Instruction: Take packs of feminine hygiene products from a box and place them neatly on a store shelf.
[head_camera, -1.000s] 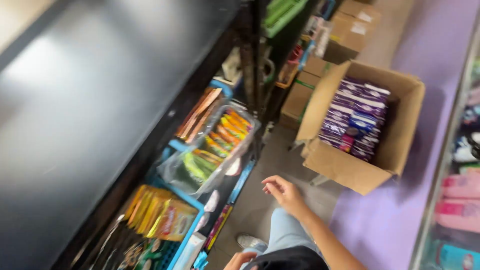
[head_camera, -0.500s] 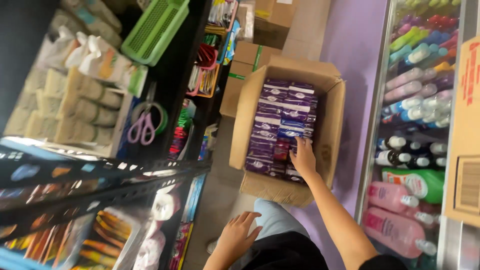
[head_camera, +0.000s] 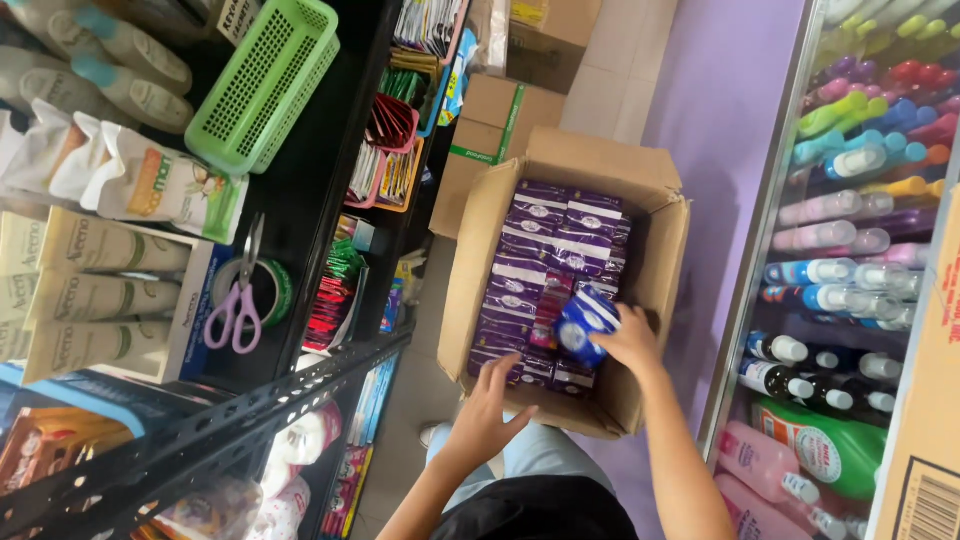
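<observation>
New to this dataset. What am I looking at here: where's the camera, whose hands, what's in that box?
There is no robot: one camera sits on a person's head and looks down, so the arms entering from the bottom are that person's own. The right hand grips a blue and white packet over an open cardboard box on the floor, which is packed with purple packets. The left hand hovers open at the box's near edge, holding nothing. On the left, black shelving holds a green plastic basket, purple-handled scissors and boxed tubes. On the right is a rack of coloured bottles.
</observation>
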